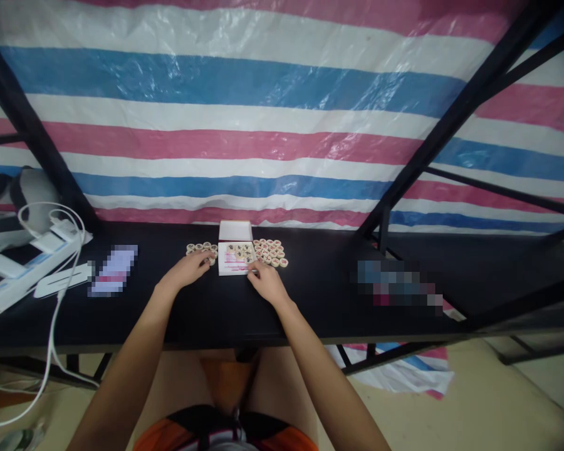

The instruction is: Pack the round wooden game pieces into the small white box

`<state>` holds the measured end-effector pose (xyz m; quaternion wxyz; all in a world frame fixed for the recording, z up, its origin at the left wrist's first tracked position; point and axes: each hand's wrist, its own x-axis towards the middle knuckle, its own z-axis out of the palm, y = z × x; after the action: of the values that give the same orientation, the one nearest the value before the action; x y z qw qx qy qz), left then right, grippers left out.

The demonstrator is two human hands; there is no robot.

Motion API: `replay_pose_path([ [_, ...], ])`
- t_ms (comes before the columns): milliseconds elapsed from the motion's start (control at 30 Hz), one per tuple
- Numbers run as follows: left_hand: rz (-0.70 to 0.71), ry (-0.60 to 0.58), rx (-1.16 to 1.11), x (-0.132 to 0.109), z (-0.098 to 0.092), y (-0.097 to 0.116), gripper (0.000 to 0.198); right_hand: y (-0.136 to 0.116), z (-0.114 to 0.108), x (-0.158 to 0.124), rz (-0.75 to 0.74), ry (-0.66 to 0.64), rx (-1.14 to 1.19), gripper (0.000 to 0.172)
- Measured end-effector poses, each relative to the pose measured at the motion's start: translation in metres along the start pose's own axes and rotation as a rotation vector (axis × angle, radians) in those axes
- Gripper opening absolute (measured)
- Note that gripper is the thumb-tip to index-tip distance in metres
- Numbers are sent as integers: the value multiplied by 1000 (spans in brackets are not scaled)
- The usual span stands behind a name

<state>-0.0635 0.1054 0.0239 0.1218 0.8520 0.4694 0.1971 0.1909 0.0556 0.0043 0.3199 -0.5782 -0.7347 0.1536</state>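
An opened white cardboard box [230, 266] lies on the black table, its lid [235, 230] raised at the back. Inside are several round Chinese chess pieces [245, 248] with dark characters, above a pink-marked inner surface. My left hand [190, 268] is left of the box, its fingers curled onto a dark-lettered piece at the front of the left group of pieces [198, 247]. At the box's front right corner, my right hand [266, 280] grips the edge with bent fingers. Red-lettered pieces [271, 250] lie in rows just right of the box. My left hand partly covers its group.
A white power strip [37, 257] with cables sits at the left of the table [324, 300]. Blurred flat items lie at the left [115, 269] and right [397, 282]. Black metal posts [418, 169] and a striped plastic sheet [244, 144] stand behind.
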Motion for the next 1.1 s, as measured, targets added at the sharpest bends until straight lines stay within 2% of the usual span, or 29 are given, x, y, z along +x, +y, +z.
replay_pose_path([
  [267, -13, -126, -50, -3, -13, 16, 33, 3, 2, 1, -12, -1, -2, 18],
  [433, -32, -181, -64, -3, -13, 18, 30, 4, 2, 1, -11, 3, 1, 18],
  [600, -117, -138, -57, 0, -4, 6, 28, 4, 2, 1, -18, 3, 12, 18],
  [767, -90, -66, -20, 3, 6, -1, 6, 5, 2, 1, -22, 10, 7, 18],
  [933, -12, 12, 29, 6, 11, -5, 10, 4, 2, 1, -20, 4, 8, 18],
  [1100, -30, 35, 61, 8, 14, -6, 9, 5, 2, 1, -16, -4, 8, 18],
])
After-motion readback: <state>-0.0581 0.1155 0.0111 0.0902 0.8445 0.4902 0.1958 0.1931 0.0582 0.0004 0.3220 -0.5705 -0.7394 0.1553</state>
